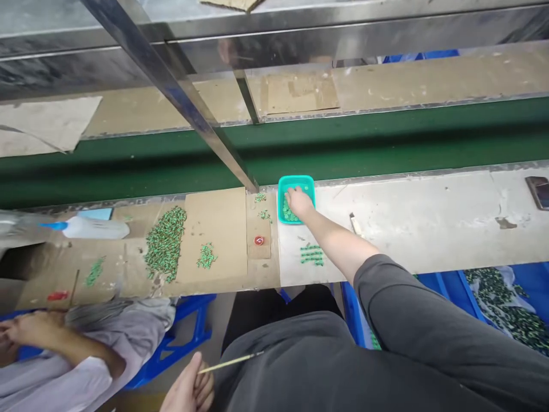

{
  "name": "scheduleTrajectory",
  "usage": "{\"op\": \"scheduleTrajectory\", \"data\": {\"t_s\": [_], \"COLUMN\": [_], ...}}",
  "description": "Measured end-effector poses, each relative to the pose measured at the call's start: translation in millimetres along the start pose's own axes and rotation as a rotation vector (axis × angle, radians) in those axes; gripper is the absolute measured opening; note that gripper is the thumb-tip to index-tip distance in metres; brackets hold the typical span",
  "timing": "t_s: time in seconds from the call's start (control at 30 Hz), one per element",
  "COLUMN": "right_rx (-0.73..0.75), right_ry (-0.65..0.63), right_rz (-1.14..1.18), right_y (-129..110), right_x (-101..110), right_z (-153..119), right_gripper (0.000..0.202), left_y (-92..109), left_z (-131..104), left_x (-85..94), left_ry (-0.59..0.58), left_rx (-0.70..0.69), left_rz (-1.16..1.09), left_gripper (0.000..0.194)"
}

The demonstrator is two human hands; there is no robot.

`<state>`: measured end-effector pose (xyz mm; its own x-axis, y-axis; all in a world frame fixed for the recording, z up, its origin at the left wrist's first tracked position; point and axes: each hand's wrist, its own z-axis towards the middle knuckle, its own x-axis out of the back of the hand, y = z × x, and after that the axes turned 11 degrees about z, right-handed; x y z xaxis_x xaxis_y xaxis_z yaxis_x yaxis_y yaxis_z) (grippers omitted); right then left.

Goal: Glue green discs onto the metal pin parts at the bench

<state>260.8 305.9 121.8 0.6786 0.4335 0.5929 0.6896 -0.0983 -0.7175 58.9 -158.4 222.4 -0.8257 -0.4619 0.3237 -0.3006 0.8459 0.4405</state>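
My left hand (191,384), low in the view near my lap, is closed around the thin pale handle of a fine paintbrush (229,362) with a dark tip pointing right. My right hand (299,202) reaches into a teal plastic basket (297,220), fingers bent down among small round green pieces (289,213). Its fingertips are partly hidden, so what they pinch does not show. In front of the basket, similar small green pieces (311,255) lie in short rows on the white board. Left of them stands a small red-rimmed cap (258,241) on cardboard.
A large heap of green and red pieces (166,243) and a smaller pile (206,256) lie leftward. Beyond are a white squeeze bottle (95,227) and a co-worker's arm (64,343). A metal post (193,111) slants overhead. A cutter (355,224) and phone (538,192) lie rightward.
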Motion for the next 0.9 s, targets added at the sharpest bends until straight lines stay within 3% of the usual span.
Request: {"op": "scheduleTrajectory", "data": {"t_s": [0.17,0.27,0.37,0.47,0.57,0.67,0.77,0.9], "right_rx": [0.000,-0.023,-0.040,-0.055,-0.104,-0.137,-0.083,0.037], "right_ry": [0.048,0.090,0.154,0.177,0.148,0.154,0.215,0.299], "right_rz": [0.030,0.032,0.008,-0.044,-0.124,-0.201,-0.238,-0.210], "right_y": [-8,-16,-21,-21,-15,0,17,35], "right_x": [1,-4,-21,-64,-121,-165,-184,-184], "right_z": [6,2,-26,-77,-123,-143,-147,-152], "right_gripper": [0.043,0.039,0.036,0.031,0.027,0.023,0.025,0.025], "left_y": [32,48,64,84,98,98,87,72], "left_z": [11,30,68,119,168,209,240,256], "left_x": [18.8,34.3,50.3,58.0,52.4,40.0,28.5,17.0], "left_ry": [0.019,0.023,-0.015,-0.134,-0.269,-0.384,-0.484,-0.552], "left_rx": [-0.085,-0.116,-0.132,-0.148,-0.192,-0.312,-0.494,-0.725], "left_rz": [-0.030,-0.027,0.009,0.058,0.085,0.063,0.015,0.017], "left_gripper": [0.088,0.089,0.090,0.092,0.090,0.083,0.076,0.074]}}
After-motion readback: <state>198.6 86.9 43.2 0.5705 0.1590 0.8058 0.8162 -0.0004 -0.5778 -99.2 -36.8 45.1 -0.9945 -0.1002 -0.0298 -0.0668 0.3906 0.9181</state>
